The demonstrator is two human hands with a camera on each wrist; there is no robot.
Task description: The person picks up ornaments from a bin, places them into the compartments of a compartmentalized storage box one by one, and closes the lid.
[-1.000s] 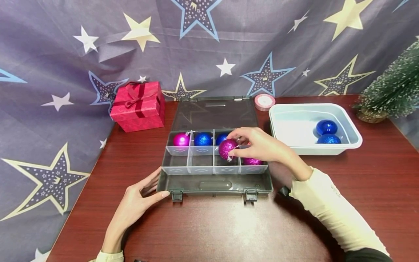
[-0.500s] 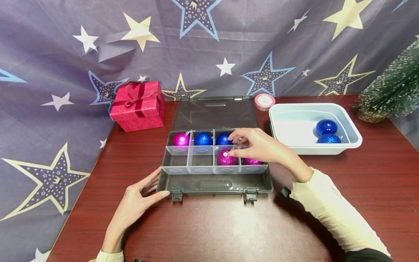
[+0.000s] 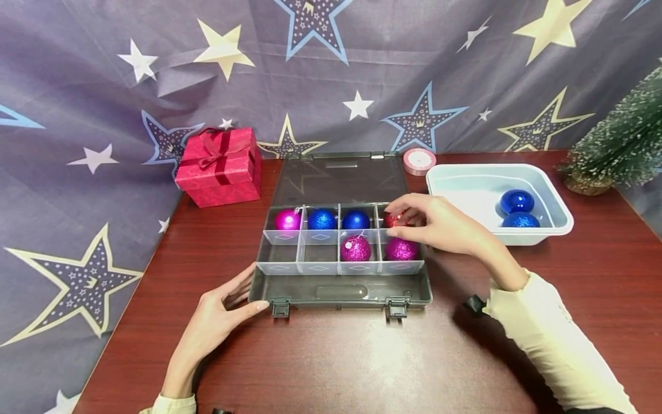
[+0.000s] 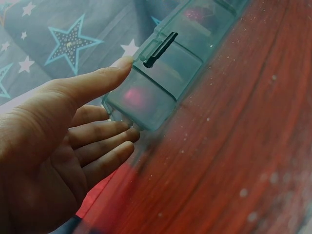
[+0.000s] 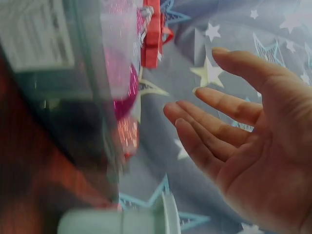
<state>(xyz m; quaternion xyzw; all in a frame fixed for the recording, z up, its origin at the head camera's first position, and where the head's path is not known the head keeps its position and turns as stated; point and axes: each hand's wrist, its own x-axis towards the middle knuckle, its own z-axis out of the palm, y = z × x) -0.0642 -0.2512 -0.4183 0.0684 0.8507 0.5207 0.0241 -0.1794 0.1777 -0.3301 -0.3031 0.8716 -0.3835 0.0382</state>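
A dark translucent divided case (image 3: 338,290) lies with its lid (image 3: 338,178) laid back. Its back row holds a glossy pink bauble (image 3: 287,219), a glittery blue bauble (image 3: 322,219), a smooth blue bauble (image 3: 355,219) and a red bauble (image 3: 390,220), partly hidden by my right hand. Two glittery magenta baubles (image 3: 355,248) fill the two right-hand front compartments. With nothing in it, my right hand (image 3: 439,224) hovers over the case's right end, fingers apart in the right wrist view. My left hand (image 3: 209,319) rests at the front left corner, thumb and straight fingers touching the case.
Right of the case stands a white tub (image 3: 465,172) with two blue baubles (image 3: 517,201) inside. A pink ribbon roll (image 3: 419,161) sits behind, a red gift box (image 3: 222,169) at back left, and a small frosted tree (image 3: 612,138) at far right. Star-printed cloth (image 3: 336,75) hangs behind the table.
My right hand lowered a glittery magenta bauble into the third front compartment, let it go, and moved right. My left hand has stayed at the case's corner.
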